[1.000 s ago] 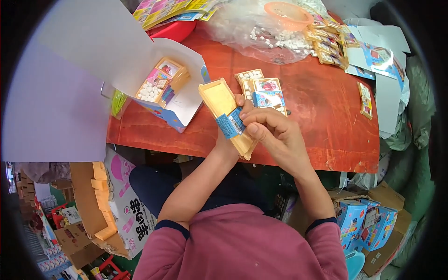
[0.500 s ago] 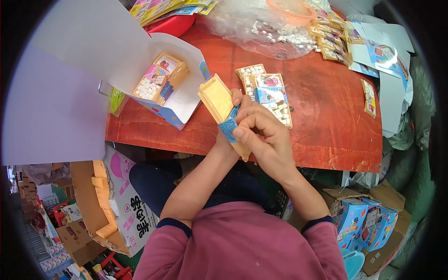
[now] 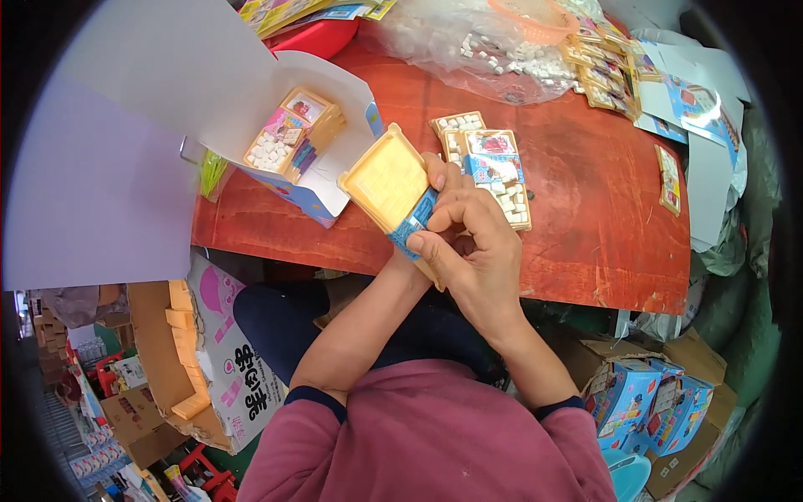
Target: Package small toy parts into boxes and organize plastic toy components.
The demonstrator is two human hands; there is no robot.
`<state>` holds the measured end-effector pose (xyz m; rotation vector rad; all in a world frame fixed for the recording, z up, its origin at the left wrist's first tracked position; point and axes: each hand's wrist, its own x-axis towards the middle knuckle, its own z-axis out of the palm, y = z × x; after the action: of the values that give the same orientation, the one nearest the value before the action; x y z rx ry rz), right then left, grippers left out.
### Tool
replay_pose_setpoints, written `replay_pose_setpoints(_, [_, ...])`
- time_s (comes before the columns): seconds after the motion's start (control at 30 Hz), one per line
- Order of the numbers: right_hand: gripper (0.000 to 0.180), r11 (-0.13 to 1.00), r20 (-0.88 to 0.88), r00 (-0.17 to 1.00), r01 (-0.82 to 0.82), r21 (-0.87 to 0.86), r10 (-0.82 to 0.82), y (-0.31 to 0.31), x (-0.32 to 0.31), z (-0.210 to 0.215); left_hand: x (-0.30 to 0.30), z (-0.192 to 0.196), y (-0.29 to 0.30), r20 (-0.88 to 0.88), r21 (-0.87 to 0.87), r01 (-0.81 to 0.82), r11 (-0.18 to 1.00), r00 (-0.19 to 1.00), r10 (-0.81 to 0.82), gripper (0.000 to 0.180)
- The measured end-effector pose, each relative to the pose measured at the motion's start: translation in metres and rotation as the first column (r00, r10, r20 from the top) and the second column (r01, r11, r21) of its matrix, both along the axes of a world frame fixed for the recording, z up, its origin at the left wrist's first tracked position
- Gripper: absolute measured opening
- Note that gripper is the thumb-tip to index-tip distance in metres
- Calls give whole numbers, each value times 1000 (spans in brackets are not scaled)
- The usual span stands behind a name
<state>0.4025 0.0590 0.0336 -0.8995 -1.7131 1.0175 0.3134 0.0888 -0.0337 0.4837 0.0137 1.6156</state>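
Observation:
A shallow yellow plastic tray (image 3: pixel 385 174), its underside facing up, is tilted over the table's near edge. A blue paper sleeve (image 3: pixel 416 219) wraps around its middle. My left hand (image 3: pixel 437 170) grips the tray from behind, its fingertips curled over the far edge and its palm hidden. With thumb and fingers, my right hand (image 3: pixel 485 255) pinches the sleeve at the tray's near side. Just beyond my hands lie filled trays (image 3: pixel 495 144) of small white pieces, one wearing a blue sleeve.
An open white carton (image 3: pixel 355 84) holding packed trays stands at the left on the red table (image 3: pixel 585 226). Farther back are a clear bag (image 3: pixel 435 50) of white pieces and an orange basket (image 3: pixel 535 21). Stacked packs (image 3: pixel 602 75) and flat cardboard (image 3: pixel 707 167) lie right.
The tray has rolled in my hands, so more of its flat yellow underside faces up. Both hands keep their hold, and my right thumb has shifted slightly left along the sleeve.

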Motion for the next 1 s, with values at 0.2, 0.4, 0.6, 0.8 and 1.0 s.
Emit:
replay_pose_setpoints(0.2, [14,991,-39,994,105,79,-102,-6,-8,-5,1,3,3,-103,78,-77,994,991,85,20])
replay_pose_setpoints(0.4, [14,942,37,968,230,244,-246,-4,-21,-5,4,2,1,-169,42,-156,987,972,161,21])
replay_pose_setpoints(0.6, [17,946,82,975,176,272,-205,-2,-19,-11,-2,-8,2,5,56,17,998,1000,-17,21])
replay_pose_setpoints(0.8, [13,984,60,998,1,181,-12,-4,-3,-1,-5,-3,-1,105,52,199,979,973,-204,21])
replay_pose_setpoints(1.0, [6,975,-160,979,-155,-160,129,4,11,-4,-6,-7,9,172,91,298,950,935,-309,21])
